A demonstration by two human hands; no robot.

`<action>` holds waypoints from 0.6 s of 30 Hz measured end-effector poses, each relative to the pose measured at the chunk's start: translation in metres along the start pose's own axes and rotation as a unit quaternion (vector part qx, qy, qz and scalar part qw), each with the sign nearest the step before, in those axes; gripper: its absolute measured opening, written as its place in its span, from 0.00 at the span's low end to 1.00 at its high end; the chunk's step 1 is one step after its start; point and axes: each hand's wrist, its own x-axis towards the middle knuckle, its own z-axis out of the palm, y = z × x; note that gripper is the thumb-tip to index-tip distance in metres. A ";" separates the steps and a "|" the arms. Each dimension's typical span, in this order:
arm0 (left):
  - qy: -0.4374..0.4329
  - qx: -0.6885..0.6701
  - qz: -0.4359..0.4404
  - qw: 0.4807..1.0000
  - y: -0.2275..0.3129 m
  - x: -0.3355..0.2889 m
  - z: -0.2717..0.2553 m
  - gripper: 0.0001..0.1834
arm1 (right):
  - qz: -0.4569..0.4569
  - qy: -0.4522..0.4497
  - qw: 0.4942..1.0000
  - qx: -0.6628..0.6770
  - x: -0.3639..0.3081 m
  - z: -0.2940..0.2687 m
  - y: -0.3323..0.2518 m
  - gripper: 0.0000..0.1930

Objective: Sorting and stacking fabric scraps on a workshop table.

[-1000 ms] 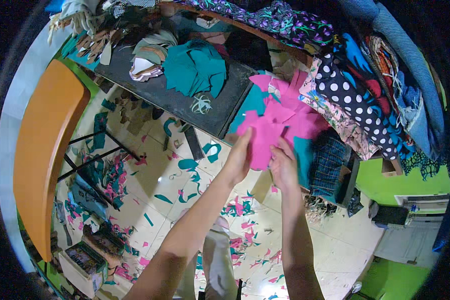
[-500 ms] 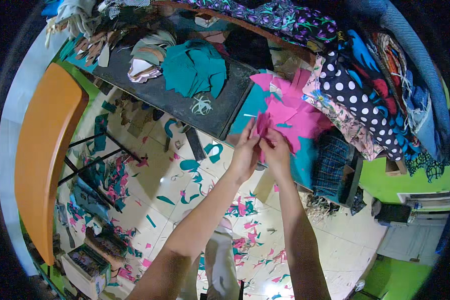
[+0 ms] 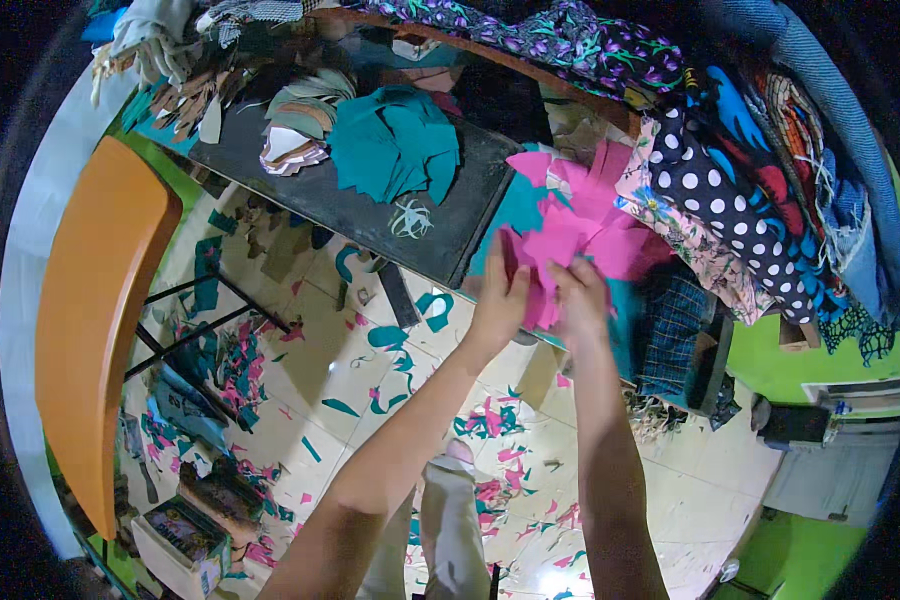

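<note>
Pink cut pieces (image 3: 610, 225), thin and pointed like fabric or sheet material, lie in a loose heap at the right of the worktop. At the heap's near left edge, my left hand (image 3: 498, 310) grips a few pink pieces between thumb and upright fingers. My right hand (image 3: 582, 300), slightly blurred, has its fingers bent onto pink material just to the right. Its fingertips seem to pinch a piece, though they partly hide it. Teal material (image 3: 518, 205) shows under the heap.
A dark board (image 3: 360, 215) bears a teal stack (image 3: 395, 145), brownish pieces (image 3: 315, 105) and a pale band bundle (image 3: 410, 219). Folded patterned cloths (image 3: 715, 195) crowd the right. An orange tabletop (image 3: 105, 330) stands left. Pink and teal scraps (image 3: 495, 420) litter the tiled floor (image 3: 360, 340).
My hands have moved apart. The right hand has shifted right onto the pink heap, while the left keeps its pink pieces. The view has shifted slightly.
</note>
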 end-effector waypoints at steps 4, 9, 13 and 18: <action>0.011 0.307 0.242 0.921 0.021 -0.009 -0.010 0.32 | -0.153 0.080 0.981 -0.092 -0.015 -0.004 -0.008 0.10; -0.161 0.042 0.073 0.983 0.039 -0.030 -0.024 0.32 | -0.078 -0.072 0.987 -0.121 -0.058 0.026 -0.002 0.13; -0.137 0.059 -0.010 0.989 0.035 -0.032 -0.042 0.27 | -0.042 -0.191 0.981 -0.003 -0.057 0.012 0.005 0.20; -0.062 0.139 -0.047 0.987 0.043 -0.038 -0.057 0.19 | -0.300 0.147 0.795 -0.506 -0.014 0.001 0.011 0.16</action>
